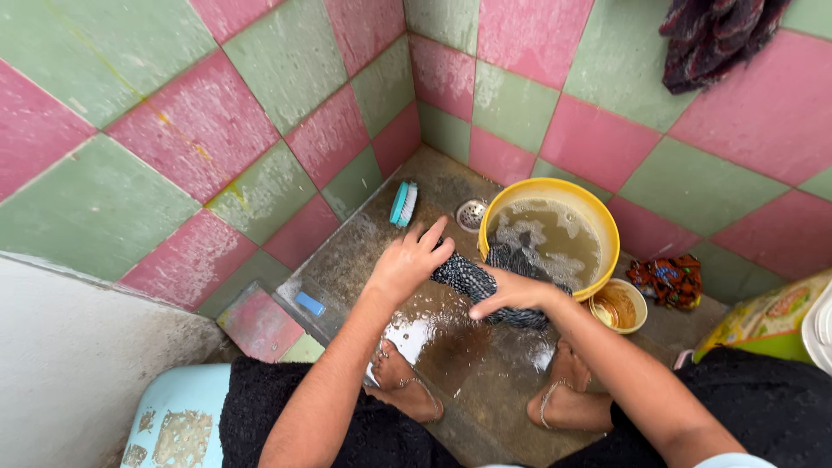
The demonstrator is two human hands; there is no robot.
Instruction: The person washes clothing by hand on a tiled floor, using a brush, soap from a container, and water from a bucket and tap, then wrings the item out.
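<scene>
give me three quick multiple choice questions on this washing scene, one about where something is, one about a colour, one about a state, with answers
1. Where does the scrub brush lie?
A. inside the basin
B. on the floor by the tiled wall, left of the drain
C. on the stool

2. What colour is the big basin?
A. yellow
B. blue
C. white

3. What state is the dark spotted cloth in?
A. hanging dry on the wall
B. folded on the stool
C. wet, on the floor under both hands

Answers:
1. B: the brush rests on the wet floor near the wall, beside the round drain.
2. A: its rim and wall are yellow, with murky soapy water inside.
3. C: the left hand and right hand press on it on the wet concrete in front of the basin.
</scene>
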